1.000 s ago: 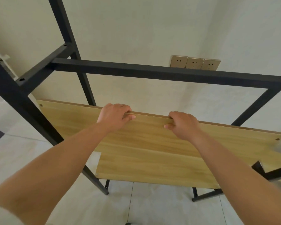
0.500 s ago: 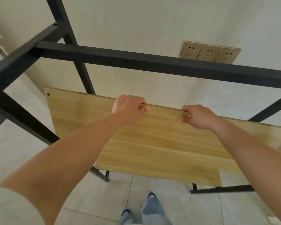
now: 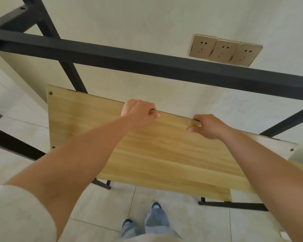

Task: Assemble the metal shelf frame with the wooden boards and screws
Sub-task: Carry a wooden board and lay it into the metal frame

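A light wooden board (image 3: 161,154) with screw holes at its corners is held tilted inside the black metal shelf frame (image 3: 147,63). My left hand (image 3: 138,114) grips the board's far edge, fingers curled over it. My right hand (image 3: 206,126) grips the same edge a little further right, thumb on the near face. A second wooden board (image 3: 208,192) shows just below the held one, low in the frame. The frame's top rail crosses the view above both hands.
A cream wall with three gold power sockets (image 3: 224,49) stands behind the frame. The frame's feet (image 3: 233,206) rest on pale floor tiles. My blue shoes (image 3: 156,206) are below the board. A frame upright (image 3: 66,67) rises at the left.
The view has tipped downward and closer; the board has swung up and toward me inside the frame. Both hands keep their grip on its far edge.
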